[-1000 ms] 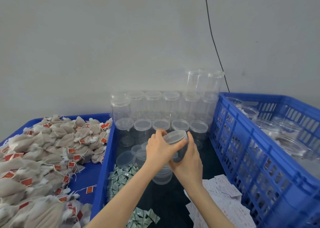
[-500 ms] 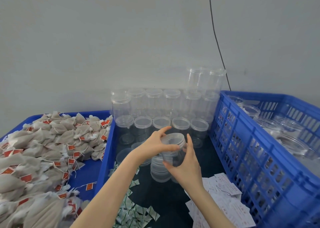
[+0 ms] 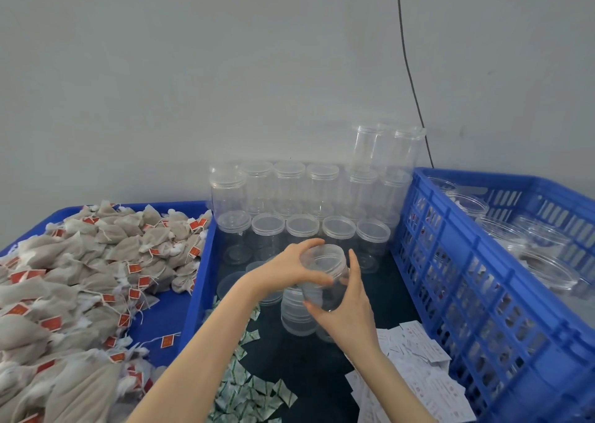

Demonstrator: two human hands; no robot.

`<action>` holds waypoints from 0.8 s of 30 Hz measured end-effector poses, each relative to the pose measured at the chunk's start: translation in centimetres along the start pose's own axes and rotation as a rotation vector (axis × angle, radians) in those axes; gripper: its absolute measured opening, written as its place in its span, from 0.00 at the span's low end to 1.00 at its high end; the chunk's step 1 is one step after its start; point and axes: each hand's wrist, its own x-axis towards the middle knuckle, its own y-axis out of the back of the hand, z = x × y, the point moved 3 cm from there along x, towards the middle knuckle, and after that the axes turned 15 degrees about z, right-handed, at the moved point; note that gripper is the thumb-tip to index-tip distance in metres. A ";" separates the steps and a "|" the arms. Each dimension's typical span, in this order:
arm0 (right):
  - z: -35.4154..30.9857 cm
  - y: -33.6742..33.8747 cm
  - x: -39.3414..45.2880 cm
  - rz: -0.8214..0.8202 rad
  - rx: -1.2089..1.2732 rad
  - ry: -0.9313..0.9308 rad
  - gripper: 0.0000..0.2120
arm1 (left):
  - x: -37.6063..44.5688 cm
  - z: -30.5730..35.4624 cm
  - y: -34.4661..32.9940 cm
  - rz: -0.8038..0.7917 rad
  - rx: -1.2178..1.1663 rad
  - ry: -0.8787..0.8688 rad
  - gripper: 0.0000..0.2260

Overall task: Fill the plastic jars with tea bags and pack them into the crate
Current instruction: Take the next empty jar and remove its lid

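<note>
A: What are the hands doing with the clear plastic jar (image 3: 325, 274)?

B: Both are holding it in the air, above the dark table (image 3: 322, 368). The left hand (image 3: 286, 269) is curling its fingers and thumb round the jar's rim from the left side. The right hand (image 3: 349, 306) is cupping the lower part, thumb across the base and fingers reaching up the right wall. The jar is tilting, its mouth leaning up and away.

A: Is anything lying inside it?

B: It is looking empty; the table is showing through it.

A: And the tea bags (image 3: 80, 278)?

B: They are lying heaped in the blue tray (image 3: 199, 281) on the left, red tags showing, well apart from the jar.

A: Where is the crate sitting?

B: The blue crate (image 3: 467, 294) is standing on the right, with clear jars (image 3: 531, 245) already lying in it.

A: What else is sitting nearby?

B: Rows of lidded empty jars (image 3: 302, 226) are standing against the wall behind the hands. A stack of lids (image 3: 294, 313) is sitting just below the held jar. Green-and-white sachets (image 3: 248, 387) and white paper slips (image 3: 418, 374) are lying scattered near the forearms.
</note>
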 end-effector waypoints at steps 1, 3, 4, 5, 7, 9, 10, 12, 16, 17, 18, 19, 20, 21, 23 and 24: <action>0.0 0.0 -0.1 0.002 -0.019 0.007 0.56 | 0.1 -0.1 -0.1 0.048 -0.007 0.034 0.37; 0.2 -0.1 -0.3 0.012 -0.063 0.029 0.56 | 0.4 -0.2 0.2 0.162 -0.055 0.089 0.37; 0.3 -0.1 -0.4 0.013 -0.066 0.028 0.57 | 0.6 -0.3 0.6 0.229 -0.073 0.111 0.36; 0.5 -0.1 -0.5 0.012 -0.054 0.014 0.57 | 0.8 -0.4 1.1 0.297 -0.093 0.140 0.36; 0.9 -0.1 -0.6 0.012 -0.021 -0.023 0.58 | 1.2 -1.3 2.3 0.417 -0.119 0.230 0.37; 1.3 0.0 -0.7 0.025 -0.001 -0.032 0.59 | 1.4 -2.8 3.1 0.517 -0.044 0.322 0.38; 1.4 0.1 -0.7 0.033 0.008 -0.032 0.59 | 1.5 -3.7 3.3 0.560 0.042 0.355 0.38; 1.6 0.2 -0.8 0.042 0.025 -0.035 0.59 | 1.5 -5.3 3.3 0.607 0.192 0.403 0.37; 1.8 0.2 -1.1 0.032 0.056 -0.043 0.59 | 1.9 -8.1 2.7 0.553 0.316 0.474 0.37; 1.8 0.2 -1.2 0.027 0.060 -0.045 0.59 | 1.9 -8.7 2.8 0.556 0.307 0.509 0.38; 1.8 0.1 -1.3 0.022 0.062 -0.047 0.59 | 2.0 -9.1 2.9 0.568 0.271 0.550 0.38; 1.8 0.1 -1.4 0.015 0.060 -0.049 0.59 | 2.0 -9.4 3.1 0.587 0.229 0.583 0.38; 1.8 0.0 -1.5 0.008 0.061 -0.051 0.60 | 2.0 -9.7 3.2 0.603 0.197 0.600 0.38; 1.8 0.0 -1.7 0.002 0.068 -0.054 0.60 | 2.0 -9.8 3.4 0.612 0.175 0.613 0.37; 1.8 -0.1 -1.8 -0.012 0.089 -0.066 0.60 | 2.2 -9.9 3.5 0.611 0.107 0.633 0.36; 1.7 -0.2 -2.0 -0.020 0.097 -0.072 0.60 | 2.2 -10.0 3.5 0.604 0.048 0.646 0.36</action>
